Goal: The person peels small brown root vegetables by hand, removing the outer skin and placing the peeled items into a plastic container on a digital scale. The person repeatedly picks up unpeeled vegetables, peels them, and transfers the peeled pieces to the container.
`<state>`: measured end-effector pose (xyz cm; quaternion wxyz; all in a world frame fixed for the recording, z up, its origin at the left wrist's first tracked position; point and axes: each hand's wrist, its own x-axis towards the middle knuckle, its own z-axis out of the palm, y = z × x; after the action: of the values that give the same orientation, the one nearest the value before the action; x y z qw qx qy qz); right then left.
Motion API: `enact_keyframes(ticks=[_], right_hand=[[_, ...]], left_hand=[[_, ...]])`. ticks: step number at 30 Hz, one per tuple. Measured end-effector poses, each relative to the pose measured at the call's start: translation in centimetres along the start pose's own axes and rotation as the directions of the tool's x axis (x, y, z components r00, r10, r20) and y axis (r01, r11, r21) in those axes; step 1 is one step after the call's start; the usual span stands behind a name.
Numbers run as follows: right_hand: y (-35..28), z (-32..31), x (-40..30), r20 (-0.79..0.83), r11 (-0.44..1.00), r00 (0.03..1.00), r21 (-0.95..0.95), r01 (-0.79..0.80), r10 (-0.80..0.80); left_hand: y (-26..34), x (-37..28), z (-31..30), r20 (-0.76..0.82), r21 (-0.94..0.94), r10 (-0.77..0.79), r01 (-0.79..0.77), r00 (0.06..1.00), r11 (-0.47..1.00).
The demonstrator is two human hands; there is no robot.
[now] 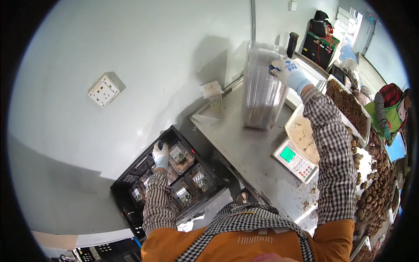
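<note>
My left hand, in a white work glove with dark fingertips, is inside a black plastic crate, beside a labelled clear plastic box. Whether it grips anything there is unclear. Several labelled boxes lie in the crate. My right hand, gloved the same way, touches the upper side of a tall stack of clear plastic containers standing on the metal table; its fingertips are bent against the stack. A digital scale with a soiled pan stands below my right forearm.
A lidded plastic cup stands by the wall. White trays, one holding brown material, and a heap of brown, roundish produce lie at the right. Another person works there. A power socket is on the wall.
</note>
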<state>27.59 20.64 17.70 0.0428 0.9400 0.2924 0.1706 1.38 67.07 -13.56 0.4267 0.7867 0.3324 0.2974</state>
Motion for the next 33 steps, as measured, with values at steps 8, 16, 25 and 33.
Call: enact_keyframes(ticks=[8, 16, 25, 33], right_hand=[[9.2, 4.0, 4.9, 0.123, 0.962, 0.958, -0.055, 0.268, -0.260], [5.5, -0.4, -1.7, -0.567, 0.694, 0.474, 0.705, -0.144, 0.674], [7.4, 4.1, -23.0, -0.372, 0.869, 0.824, -0.083, -0.488, 0.427], [4.1, 11.3, -33.2, 0.150, 0.932, 0.934, 0.116, -0.343, 0.325]], left_hand=[[15.6, -4.5, -1.4, 0.223, -0.447, 0.125, -0.012, 0.967, 0.895], [24.9, -12.1, 5.7, 0.561, -0.579, 0.264, 0.144, 0.785, 0.802], [30.8, -18.6, 12.7, 0.775, -0.546, 0.339, 0.295, 0.533, 0.784], [38.3, -27.0, 22.5, 0.859, -0.507, 0.439, 0.309, 0.265, 0.805]])
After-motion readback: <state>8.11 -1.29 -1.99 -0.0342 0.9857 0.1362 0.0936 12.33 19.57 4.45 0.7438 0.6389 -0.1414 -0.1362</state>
